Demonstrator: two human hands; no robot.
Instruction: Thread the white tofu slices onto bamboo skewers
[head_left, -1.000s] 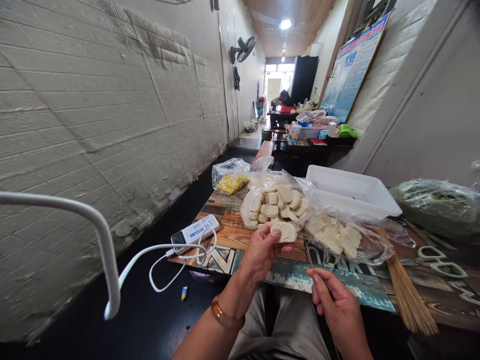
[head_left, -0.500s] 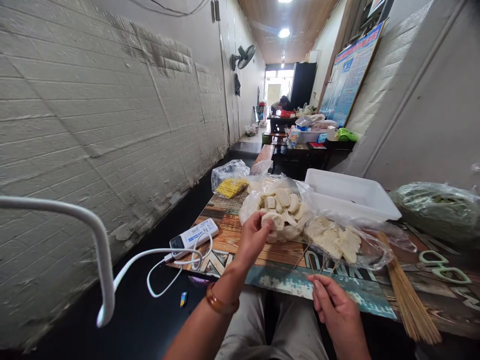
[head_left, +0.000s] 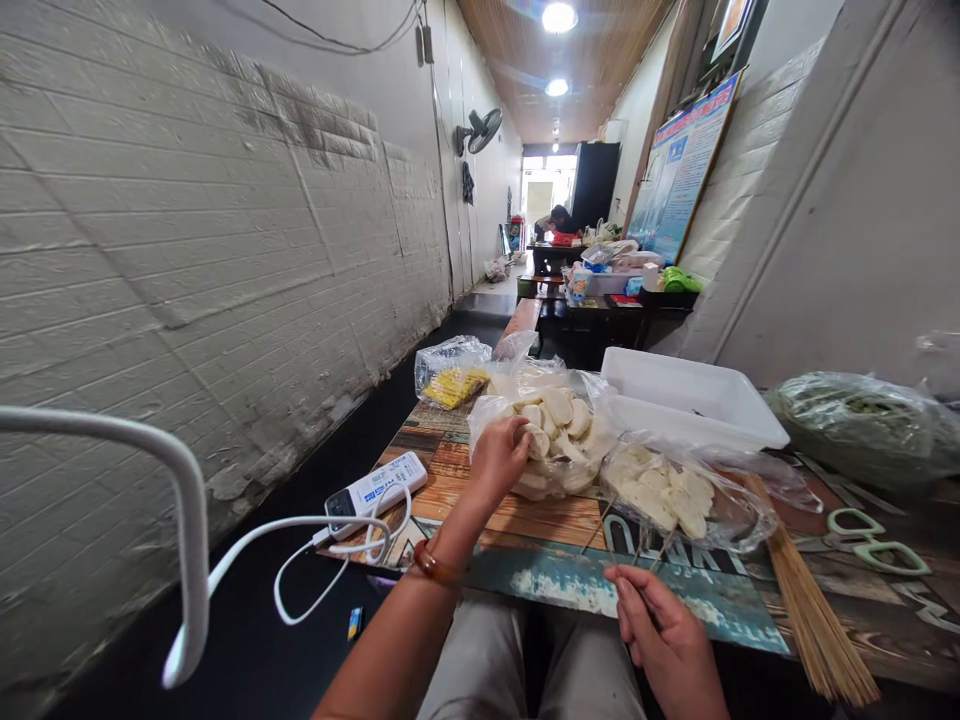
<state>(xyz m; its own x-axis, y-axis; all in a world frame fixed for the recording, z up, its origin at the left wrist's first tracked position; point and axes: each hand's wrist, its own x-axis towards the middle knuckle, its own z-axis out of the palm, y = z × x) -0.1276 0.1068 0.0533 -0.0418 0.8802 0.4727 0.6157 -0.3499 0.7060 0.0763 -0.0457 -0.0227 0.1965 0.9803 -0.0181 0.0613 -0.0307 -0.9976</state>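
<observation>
The pale cream, rounded food slices [head_left: 557,406] lie heaped in an open clear plastic bag [head_left: 486,410] at the centre of the frame. My left hand [head_left: 501,452] is at the heap's left side, fingers bent; I cannot tell whether they grip a slice. Low and right of centre, my right hand [head_left: 658,618] pinches a thin brown wooden stick [head_left: 610,545]. Farther right lie a bundle of thin tan sticks [head_left: 814,605] and pale-green-handled scissors [head_left: 892,558], below a white rectangular plastic tray [head_left: 694,430].

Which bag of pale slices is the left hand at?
The fuller left bag; the left hand touches its slices, away from the flatter right bag.
</observation>
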